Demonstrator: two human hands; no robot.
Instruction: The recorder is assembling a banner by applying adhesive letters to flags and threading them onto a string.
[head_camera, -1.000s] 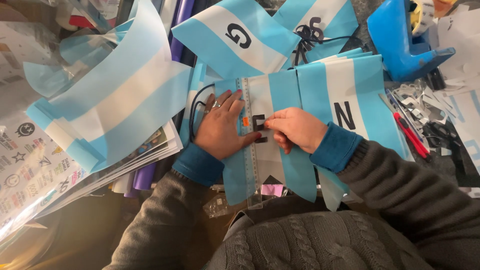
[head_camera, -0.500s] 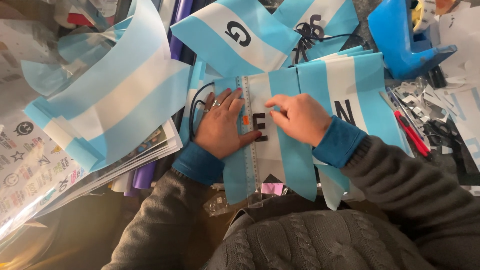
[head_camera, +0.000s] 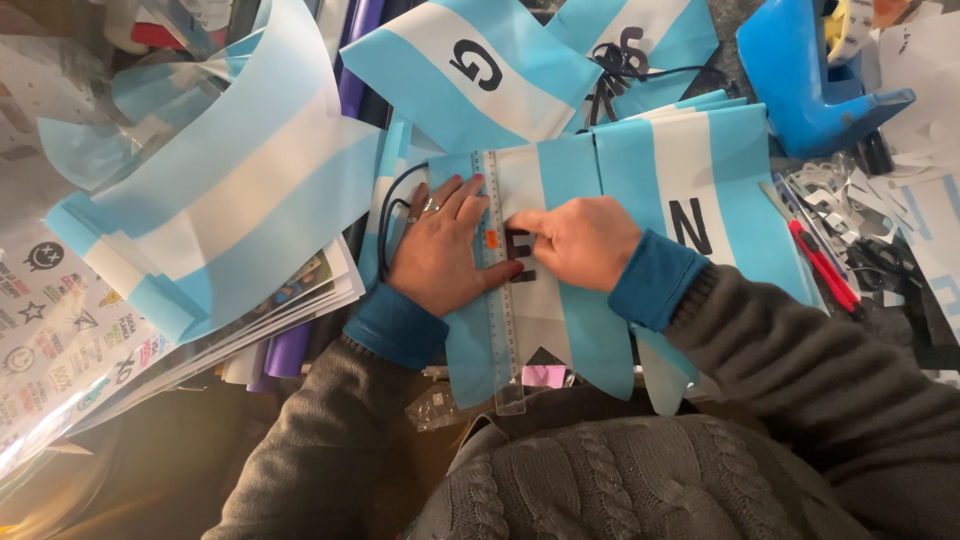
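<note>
my right hand has slid left onto the black letter, fingertips flat, gripping nothing, just right of the upright clear ruler my left hand pins open-palmed

Left hand lies flat, fingers spread; right hand presses fingertips down.

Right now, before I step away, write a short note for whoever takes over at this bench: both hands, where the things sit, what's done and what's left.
Left hand: flat, pinning the clear ruler along the pennant.
Right hand: fingertips pressing a black letter onto the pennant's white stripe.
The pennant is blue and white, lying in front of the person.
Two lettered pennants lie behind and to the right.
Red-handled tool lies at right beside paper scraps.
Done: letter placed against the ruler.
Left: probably smooth it down, then lift the ruler.
</note>
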